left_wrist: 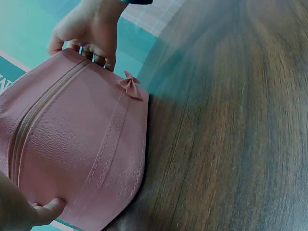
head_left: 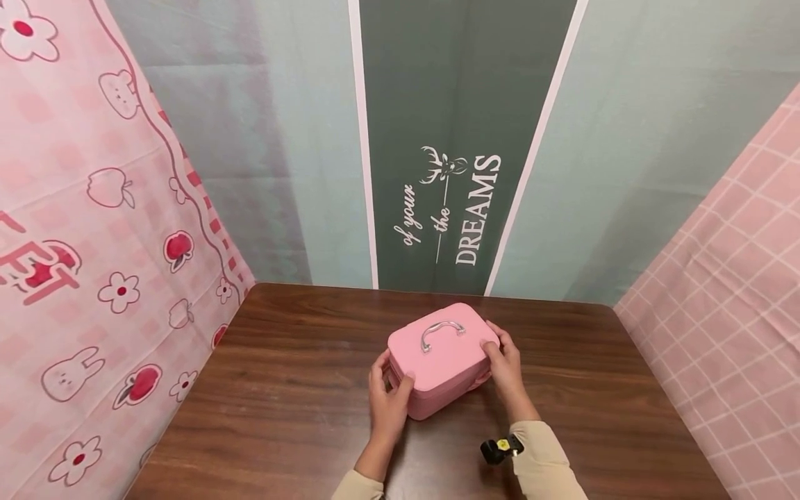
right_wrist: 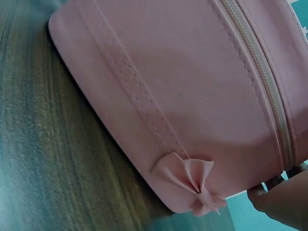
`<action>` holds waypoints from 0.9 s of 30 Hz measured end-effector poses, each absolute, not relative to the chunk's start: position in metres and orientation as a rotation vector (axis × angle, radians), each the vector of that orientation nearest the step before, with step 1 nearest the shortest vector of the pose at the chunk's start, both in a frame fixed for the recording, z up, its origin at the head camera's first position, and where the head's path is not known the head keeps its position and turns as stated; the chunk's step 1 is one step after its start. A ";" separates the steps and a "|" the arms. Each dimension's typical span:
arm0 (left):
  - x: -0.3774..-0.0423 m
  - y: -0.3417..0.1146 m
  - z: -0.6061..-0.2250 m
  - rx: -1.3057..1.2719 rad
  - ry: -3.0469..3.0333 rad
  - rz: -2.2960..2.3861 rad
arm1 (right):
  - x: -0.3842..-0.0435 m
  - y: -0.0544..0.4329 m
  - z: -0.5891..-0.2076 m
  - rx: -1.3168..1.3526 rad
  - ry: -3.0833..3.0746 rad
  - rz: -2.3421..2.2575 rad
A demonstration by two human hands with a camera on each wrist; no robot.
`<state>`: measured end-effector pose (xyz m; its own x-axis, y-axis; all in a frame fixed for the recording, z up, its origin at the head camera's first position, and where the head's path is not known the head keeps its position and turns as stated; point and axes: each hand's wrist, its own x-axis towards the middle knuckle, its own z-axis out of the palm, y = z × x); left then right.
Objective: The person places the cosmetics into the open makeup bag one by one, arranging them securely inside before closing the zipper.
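Observation:
A pink vanity case (head_left: 446, 364) with a silver arched handle (head_left: 442, 325) on its lid is turned at an angle on the wooden table. My left hand (head_left: 389, 401) grips its near left end, thumb at the lid's edge. The right hand (head_left: 505, 367) holds the opposite end, its thumb over the lid's corner. In the left wrist view a closed zipper (left_wrist: 36, 108) runs along the side, and a small bow (left_wrist: 130, 87) sits near one end. Stitched trim (right_wrist: 137, 89) leads to that bow in the right wrist view. The far side of the case is hidden.
The brown wooden table (head_left: 281, 403) spreads around the case. A grey-green curtain (head_left: 437, 90) with white lettering hangs behind it. Pink patterned cloth (head_left: 137, 278) is at the left and pink checked cloth (head_left: 744, 292) at the right. A black wrist camera (head_left: 496, 451) sits on the right wrist.

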<state>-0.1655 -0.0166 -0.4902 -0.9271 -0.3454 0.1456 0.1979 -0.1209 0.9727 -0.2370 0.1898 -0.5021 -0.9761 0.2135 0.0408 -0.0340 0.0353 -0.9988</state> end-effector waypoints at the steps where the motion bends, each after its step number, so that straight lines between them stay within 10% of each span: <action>1: -0.165 -0.017 -0.488 0.158 -1.802 -2.107 | -0.237 0.189 -0.502 -0.193 -2.120 2.062; 27: -0.221 -0.056 -0.519 0.182 -1.867 -2.251 | -0.188 0.154 -0.505 -0.336 -1.919 2.003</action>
<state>-0.2213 -0.0556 -0.5190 -0.9700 -0.2397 0.0397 0.0833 -0.1748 0.9811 -0.1876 0.1539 -0.5052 -0.9122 0.4044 0.0666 -0.0838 -0.0249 -0.9962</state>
